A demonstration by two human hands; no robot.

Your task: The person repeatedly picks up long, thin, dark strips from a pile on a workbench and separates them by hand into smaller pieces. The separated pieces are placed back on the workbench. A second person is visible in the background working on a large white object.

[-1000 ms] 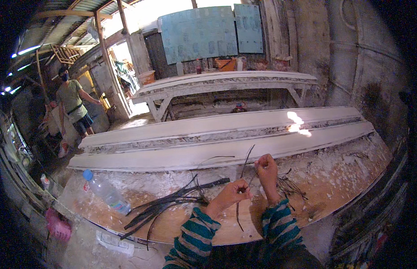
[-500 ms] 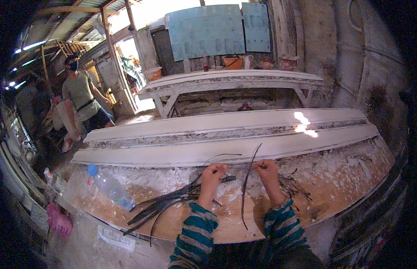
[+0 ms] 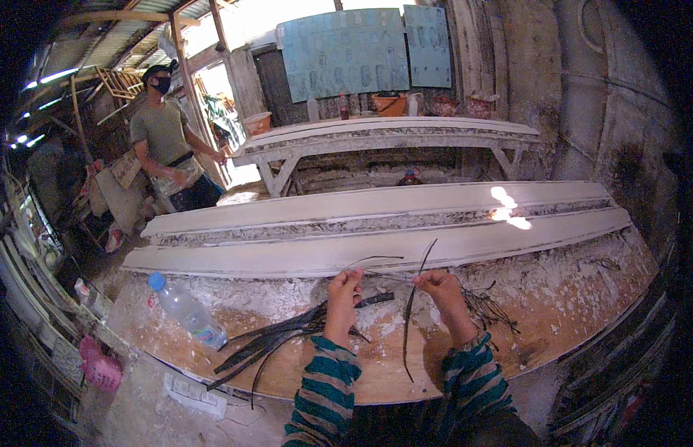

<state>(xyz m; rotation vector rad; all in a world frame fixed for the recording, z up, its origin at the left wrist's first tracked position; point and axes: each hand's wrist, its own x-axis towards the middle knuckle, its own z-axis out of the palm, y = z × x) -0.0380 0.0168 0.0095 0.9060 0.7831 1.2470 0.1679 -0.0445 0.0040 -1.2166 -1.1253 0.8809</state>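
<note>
Over the near edge of a white moulding strip, my left hand [image 3: 345,294] is closed in a pinch on a thin dark strand, whose loose end [image 3: 380,258] curves off to the right. My right hand [image 3: 441,287] pinches a dark, flat fibre strip [image 3: 409,320] that hangs nearly upright, its top end above the fingers and its tail over the board. A fine strand stretches between both hands. Left of my left wrist lies a bundle of dark fibre strips [image 3: 275,339]. Beside my right wrist sits a tangle of thinner dark strands [image 3: 489,309].
Two long white moulding strips [image 3: 249,257] span the plaster-spattered wooden table [image 3: 577,309]. A clear plastic bottle [image 3: 186,311] with blue cap lies at left. Behind stands a white bench [image 3: 391,134] with an orange bucket [image 3: 389,105]. At far left is a masked person [image 3: 164,138].
My left hand has shifted slightly left and up, and my right hand a little left. The person in the background has come further right and turned.
</note>
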